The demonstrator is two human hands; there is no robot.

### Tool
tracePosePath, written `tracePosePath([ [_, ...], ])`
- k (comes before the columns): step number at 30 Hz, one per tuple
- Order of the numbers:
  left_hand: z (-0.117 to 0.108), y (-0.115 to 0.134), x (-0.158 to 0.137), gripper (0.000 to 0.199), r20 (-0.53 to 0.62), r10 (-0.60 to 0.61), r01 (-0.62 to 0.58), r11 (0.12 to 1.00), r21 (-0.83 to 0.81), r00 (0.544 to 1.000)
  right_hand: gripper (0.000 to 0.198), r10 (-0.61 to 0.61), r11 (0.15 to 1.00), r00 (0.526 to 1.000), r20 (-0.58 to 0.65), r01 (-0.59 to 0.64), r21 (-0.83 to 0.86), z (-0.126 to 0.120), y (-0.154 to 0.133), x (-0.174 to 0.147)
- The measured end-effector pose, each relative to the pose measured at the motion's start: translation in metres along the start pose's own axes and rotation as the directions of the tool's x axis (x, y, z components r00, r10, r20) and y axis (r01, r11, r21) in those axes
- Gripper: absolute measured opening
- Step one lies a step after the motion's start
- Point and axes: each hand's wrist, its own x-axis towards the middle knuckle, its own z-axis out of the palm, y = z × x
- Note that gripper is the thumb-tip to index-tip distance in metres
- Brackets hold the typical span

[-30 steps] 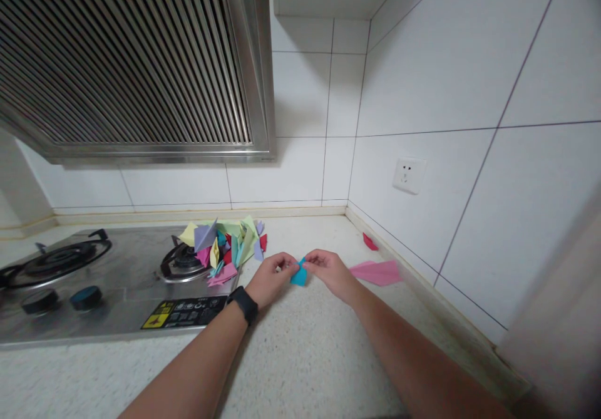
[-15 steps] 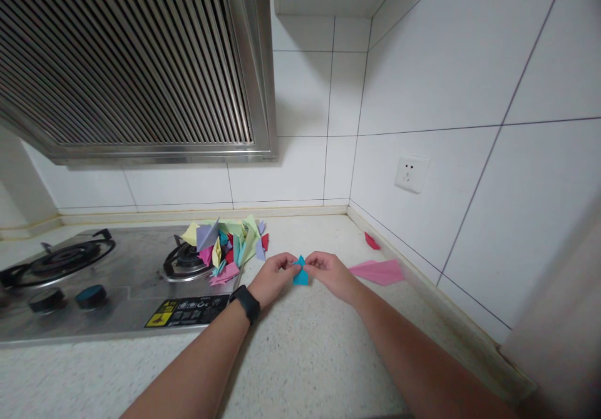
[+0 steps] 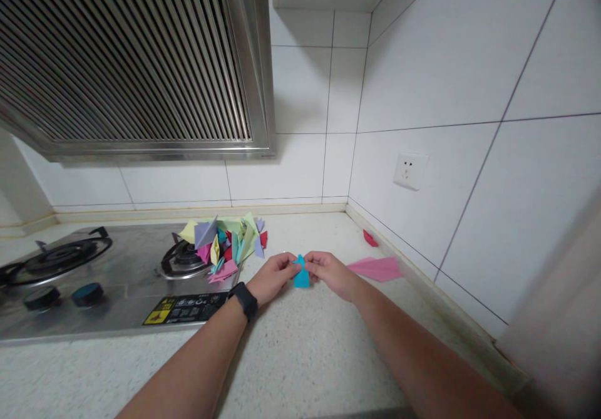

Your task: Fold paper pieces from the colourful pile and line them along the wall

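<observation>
A small folded blue paper piece (image 3: 300,274) is pinched between both hands above the speckled countertop (image 3: 300,356). My left hand (image 3: 273,276), with a black watch on its wrist, grips the paper's left side. My right hand (image 3: 329,271) grips its right side with fingertips. A pile of folded coloured papers (image 3: 224,243) lies just left of my left hand, on the right end of the steel gas stove (image 3: 117,287). A pink folded paper (image 3: 377,268) rests on the counter just right of my right hand.
A small red paper piece (image 3: 369,238) lies near the right tiled wall. A wall socket (image 3: 409,170) sits on that wall. The range hood (image 3: 131,68) hangs over the stove. Burners and two knobs (image 3: 61,295) are at the left.
The hands have turned the blue paper slightly, from tilted to more upright, and stay in nearly the same spot. The view shifted a little.
</observation>
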Motion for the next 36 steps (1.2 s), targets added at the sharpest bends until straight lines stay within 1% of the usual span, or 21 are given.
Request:
tracePosePath([
  [5,0.0007,0.0004,-0.0020,0.034,0.051,0.008,-0.008,1.000,-0.014,0.999,0.035,-0.009,1.000,0.998,0.058,0.008,0.016,-0.0036,0.0022,-0.0023],
  [8,0.0005,-0.0024,-0.0016,0.035,0.045,0.020,-0.019,1.000,-0.011,0.999,0.036,0.004,0.999,0.998,0.070,-0.007,0.035,-0.0041,0.0028,-0.0021],
  [12,-0.0004,-0.0056,0.0002,0.036,-0.015,0.011,-0.011,1.000,0.005,1.000,0.035,0.023,1.000,0.999,-0.023,-0.023,0.020,-0.0024,0.0002,-0.0010],
  [14,-0.0009,-0.0054,0.0005,0.037,-0.014,0.007,-0.007,1.000,0.013,1.000,0.033,0.021,1.000,0.997,-0.070,-0.022,-0.003,-0.0011,-0.0016,-0.0008],
  [17,-0.0015,-0.0037,0.0004,0.038,-0.003,0.008,-0.008,1.000,0.025,1.000,0.033,0.030,0.999,0.995,-0.100,-0.032,-0.014,0.0002,-0.0030,-0.0006],
  [19,-0.0021,-0.0029,0.0004,0.038,-0.015,0.011,-0.011,1.000,0.030,1.000,0.033,0.037,0.998,0.994,-0.101,-0.041,-0.038,0.0002,-0.0024,-0.0004],
  [21,-0.0029,-0.0030,0.0007,0.037,-0.034,0.012,-0.011,1.000,0.029,0.999,0.032,0.034,0.996,0.995,-0.093,-0.041,-0.078,-0.0006,-0.0010,0.0000],
  [24,-0.0037,-0.0048,0.0016,0.036,-0.027,0.012,-0.011,1.000,0.027,1.000,0.031,0.022,0.993,0.998,-0.066,-0.030,-0.114,-0.0021,0.0007,0.0005],
  [30,-0.0032,-0.0075,0.0012,0.035,0.030,0.008,-0.009,1.000,0.019,1.000,0.031,0.025,0.996,1.000,-0.005,-0.025,-0.083,-0.0029,-0.0002,-0.0009],
  [36,-0.0020,-0.0054,-0.0017,0.036,0.086,0.008,-0.005,0.999,-0.039,0.996,0.033,0.022,0.998,0.997,0.070,-0.018,-0.064,-0.0048,-0.0038,-0.0041],
])
